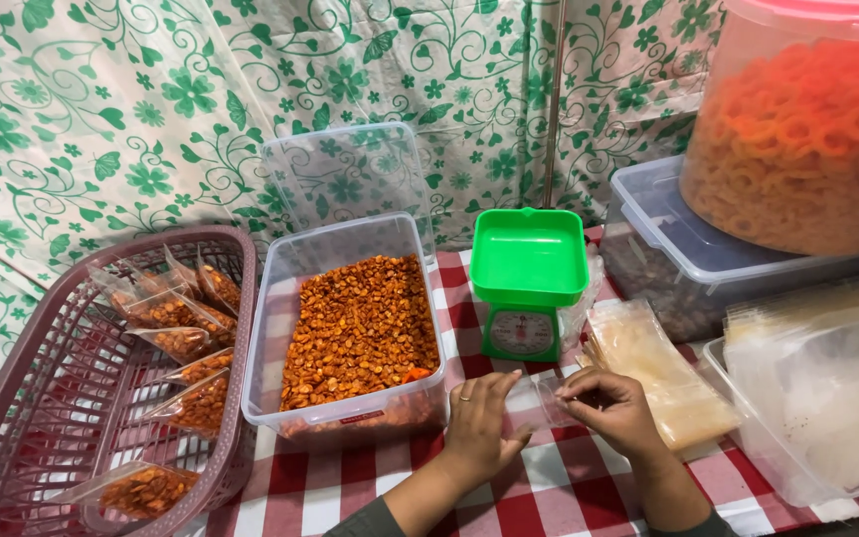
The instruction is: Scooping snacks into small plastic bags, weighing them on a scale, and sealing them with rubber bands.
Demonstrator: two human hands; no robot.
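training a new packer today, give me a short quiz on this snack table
1. True or false: the green scale has snacks on its tray.
2. What do both hands hold, left hand and right hand?
A) a clear bag B) a spoon C) a lid
3. Where do the filled packets lie?

Key: 1 false, the tray is bare. 2 A. 3 in the maroon basket, left of the snack tub.

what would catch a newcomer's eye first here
The clear tub of orange-brown snack at the centre, with the green scale to its right. At left, a maroon basket holds filled packets. In front, the left hand and right hand work a small clear bag.
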